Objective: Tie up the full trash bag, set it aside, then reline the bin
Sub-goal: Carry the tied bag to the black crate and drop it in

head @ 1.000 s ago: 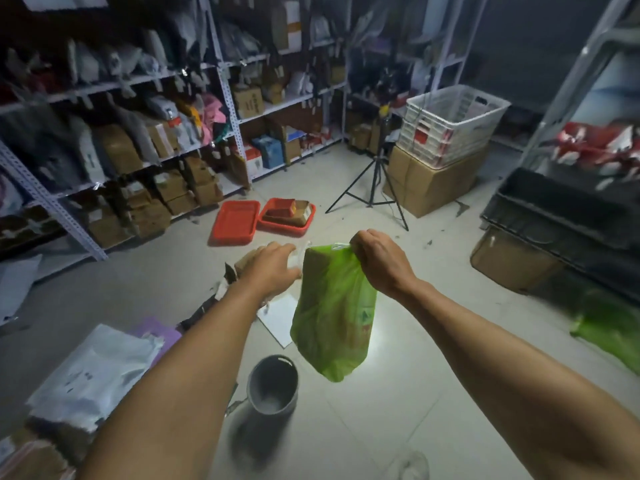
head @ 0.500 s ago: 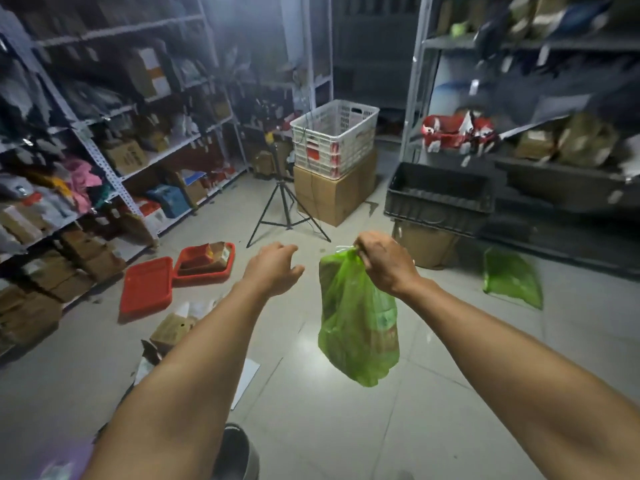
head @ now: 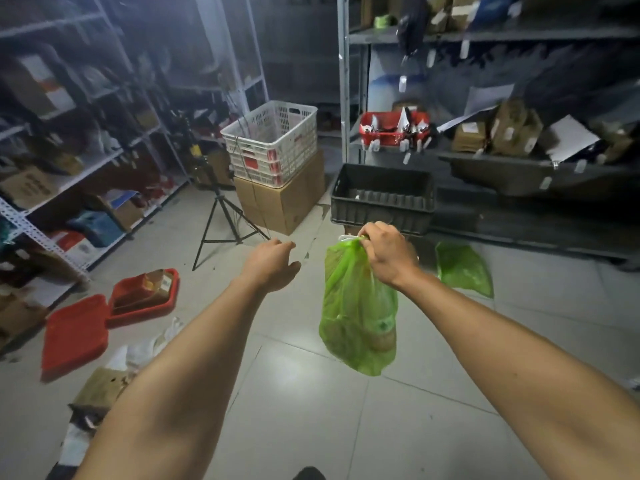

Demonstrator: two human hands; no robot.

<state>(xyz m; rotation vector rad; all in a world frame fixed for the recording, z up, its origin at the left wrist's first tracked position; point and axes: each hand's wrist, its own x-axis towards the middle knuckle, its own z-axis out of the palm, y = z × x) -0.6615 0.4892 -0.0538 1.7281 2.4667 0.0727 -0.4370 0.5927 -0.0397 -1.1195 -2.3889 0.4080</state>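
Observation:
A full green trash bag [head: 356,320] hangs in the air above the tiled floor, its gathered top gripped by my right hand [head: 386,254]. My left hand [head: 273,263] is held out to the left of the bag, apart from it, fingers loosely curled and holding nothing. A second green bag [head: 464,268] lies flat on the floor behind my right hand, near the dark crate. The bin is out of view.
A black crate [head: 381,199] sits ahead on the floor by metal shelving [head: 485,98]. A white basket [head: 273,140] rests on a cardboard box [head: 280,199], with a tripod [head: 225,216] beside it. Red trays [head: 104,313] and scattered packaging lie at left.
The view has swung right, so the grey bin has dropped out of sight. My left hand has let go of the bag top; the bag now hangs from my right hand alone.

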